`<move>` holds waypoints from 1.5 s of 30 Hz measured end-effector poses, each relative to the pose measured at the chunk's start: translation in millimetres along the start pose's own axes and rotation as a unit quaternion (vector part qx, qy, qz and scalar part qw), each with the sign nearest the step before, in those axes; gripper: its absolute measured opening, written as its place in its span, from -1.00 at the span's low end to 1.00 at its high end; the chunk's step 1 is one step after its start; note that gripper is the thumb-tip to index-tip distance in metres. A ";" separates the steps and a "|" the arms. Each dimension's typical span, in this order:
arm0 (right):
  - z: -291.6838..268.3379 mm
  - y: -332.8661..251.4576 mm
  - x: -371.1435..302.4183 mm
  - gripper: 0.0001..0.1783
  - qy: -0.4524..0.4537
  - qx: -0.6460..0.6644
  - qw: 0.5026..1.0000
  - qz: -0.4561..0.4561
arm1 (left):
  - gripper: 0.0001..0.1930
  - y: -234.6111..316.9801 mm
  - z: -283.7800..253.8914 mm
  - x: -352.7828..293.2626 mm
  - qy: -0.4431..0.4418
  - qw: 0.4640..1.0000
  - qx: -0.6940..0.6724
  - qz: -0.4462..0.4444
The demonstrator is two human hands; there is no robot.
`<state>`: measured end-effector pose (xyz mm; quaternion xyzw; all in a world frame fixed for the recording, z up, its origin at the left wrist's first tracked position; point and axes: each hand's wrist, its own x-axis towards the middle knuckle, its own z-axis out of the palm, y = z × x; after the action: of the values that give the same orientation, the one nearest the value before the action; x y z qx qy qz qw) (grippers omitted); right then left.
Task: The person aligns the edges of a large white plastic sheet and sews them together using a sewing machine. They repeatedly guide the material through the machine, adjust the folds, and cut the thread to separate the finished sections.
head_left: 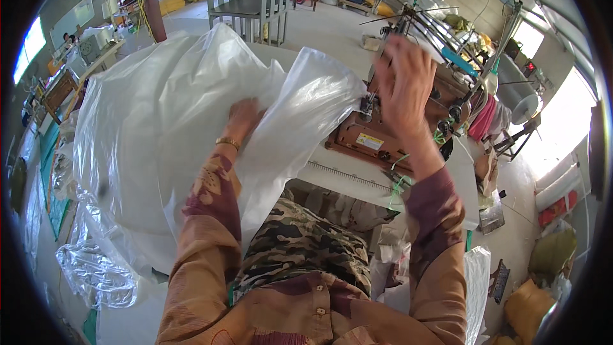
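A large translucent white plastic sheet spreads in folds over the round-edged table on the left. Its right corner tapers to the presser foot of a brown sewing machine. My left hand, with a gold-coloured band at the wrist, is closed on a fold of the sheet, its fingertips hidden by the plastic. Raised over the machine's head is my right hand, fingers loosely bent and apart, slightly blurred, with nothing visible in it. Light green thread hangs beside the right wrist.
A ruler strip runs along the table's near edge. Thread guides and rods rise behind the machine. A metal chair stands beyond the table. Crumpled clear plastic lies at the lower left; sacks lie at the lower right.
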<state>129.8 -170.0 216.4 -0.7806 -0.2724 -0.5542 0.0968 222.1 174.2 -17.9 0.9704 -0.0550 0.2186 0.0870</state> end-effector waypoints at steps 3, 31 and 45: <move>6.9 46.1 58.1 -0.62 -0.070 -0.088 0.991 0.069 | -0.44 20.1 19.8 5.5 -0.044 0.999 -0.016 -0.020; 34.2 85.1 102.0 -0.62 -0.209 -0.227 0.943 0.127 | -0.20 11.9 -2.1 2.2 -0.080 0.995 -0.033 -0.052; 12.5 31.0 28.7 -0.83 -0.192 -0.272 0.930 -0.157 | -0.18 -74.7 -20.4 -13.2 -0.060 0.992 0.042 -0.103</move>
<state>163.3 -181.1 242.7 -0.8160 -0.2435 -0.4543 -0.2617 212.6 252.1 -16.3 0.9850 0.0497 0.1518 0.0654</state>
